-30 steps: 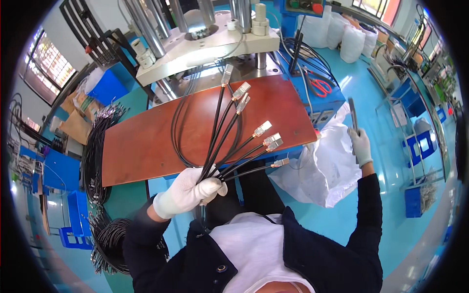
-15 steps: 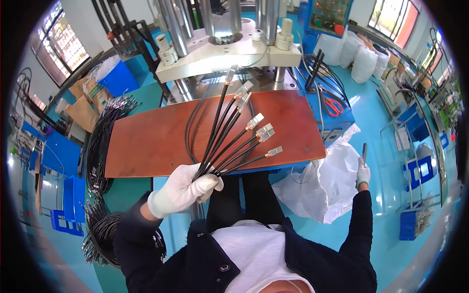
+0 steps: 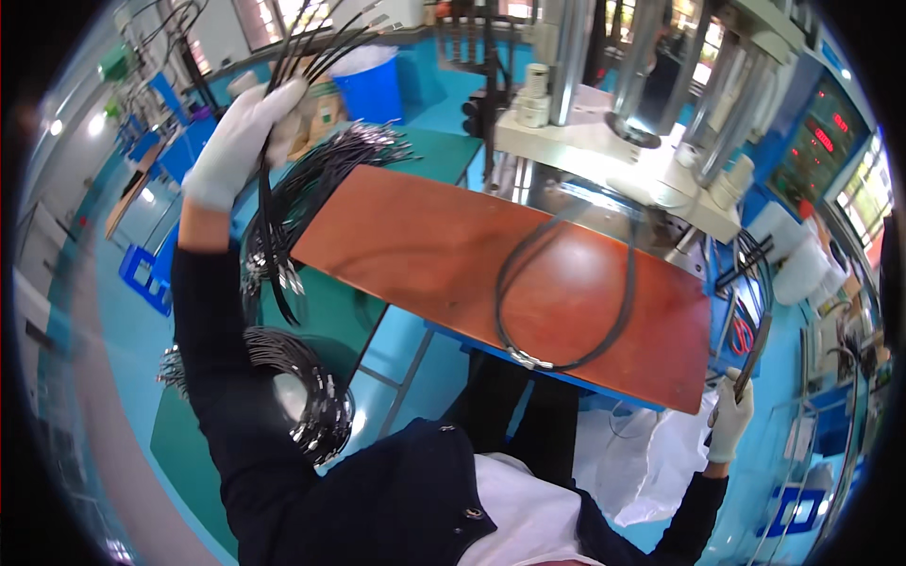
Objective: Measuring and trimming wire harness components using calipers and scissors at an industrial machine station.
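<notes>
Head view — left hand fingers pinching cable bundle; right hand grips rod beside table.

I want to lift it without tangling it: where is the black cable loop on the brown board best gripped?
Probably at the near end of the black cable loop, where its metal-tipped ends meet close to the brown board front edge. Come from above on the person's side: the loop lies flat and open, so pinching both strands there keeps it together.
</notes>
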The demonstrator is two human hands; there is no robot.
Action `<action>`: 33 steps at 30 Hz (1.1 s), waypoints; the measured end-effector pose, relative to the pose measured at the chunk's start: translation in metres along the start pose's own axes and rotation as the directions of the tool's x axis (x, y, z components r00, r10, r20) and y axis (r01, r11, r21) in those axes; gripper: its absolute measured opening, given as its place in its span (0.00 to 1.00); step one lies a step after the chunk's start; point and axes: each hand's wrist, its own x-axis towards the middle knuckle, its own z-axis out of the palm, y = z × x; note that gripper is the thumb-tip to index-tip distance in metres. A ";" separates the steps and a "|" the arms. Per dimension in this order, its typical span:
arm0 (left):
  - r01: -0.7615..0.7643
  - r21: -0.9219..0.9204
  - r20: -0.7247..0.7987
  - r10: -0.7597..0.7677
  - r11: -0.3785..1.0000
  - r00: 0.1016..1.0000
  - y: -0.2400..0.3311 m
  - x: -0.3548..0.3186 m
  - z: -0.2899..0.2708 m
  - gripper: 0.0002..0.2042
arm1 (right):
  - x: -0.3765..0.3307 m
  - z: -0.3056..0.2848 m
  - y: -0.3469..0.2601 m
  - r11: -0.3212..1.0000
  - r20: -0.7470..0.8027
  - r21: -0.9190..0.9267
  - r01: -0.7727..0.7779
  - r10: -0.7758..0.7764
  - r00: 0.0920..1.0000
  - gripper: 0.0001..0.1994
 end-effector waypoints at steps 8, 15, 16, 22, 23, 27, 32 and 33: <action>0.169 0.933 -0.154 -0.074 0.318 0.985 -0.152 0.152 -0.031 0.33 | 0.000 0.076 -0.027 0.993 0.257 -0.014 -0.118 0.118 0.959 0.10; 0.004 0.953 0.057 -0.191 0.302 0.980 -0.171 0.098 -0.035 0.30 | 0.017 0.087 -0.004 0.747 0.263 -0.567 0.347 -0.235 0.936 0.10; -0.023 0.928 0.102 -0.193 0.373 0.976 -0.160 0.084 -0.044 0.28 | 0.019 0.086 0.001 0.690 0.254 -0.623 0.369 -0.269 0.929 0.10; -0.066 0.818 0.100 -0.029 0.571 0.995 -0.110 -0.044 -0.122 0.24 | 0.029 0.081 0.008 0.621 0.266 -0.688 0.376 -0.267 0.926 0.14; -0.041 0.815 0.068 -0.025 0.578 0.997 -0.106 -0.069 -0.134 0.24 | 0.028 0.082 0.001 0.669 0.291 -0.642 0.375 -0.240 0.926 0.15; 0.228 0.808 -0.161 -0.168 0.543 0.973 -0.102 -0.168 -0.162 0.19 | 0.004 0.109 -0.062 0.323 0.226 -0.862 0.390 -0.443 0.867 0.18; 0.452 0.753 -0.302 -0.360 0.478 0.883 -0.137 -0.239 -0.155 0.21 | -0.080 0.249 -0.150 0.688 0.597 -0.008 0.726 -0.579 0.555 0.12; 0.464 0.768 -0.317 -0.369 0.441 0.874 -0.147 -0.244 -0.150 0.21 | -0.101 0.286 -0.164 0.742 0.742 0.213 0.635 -0.546 0.389 0.13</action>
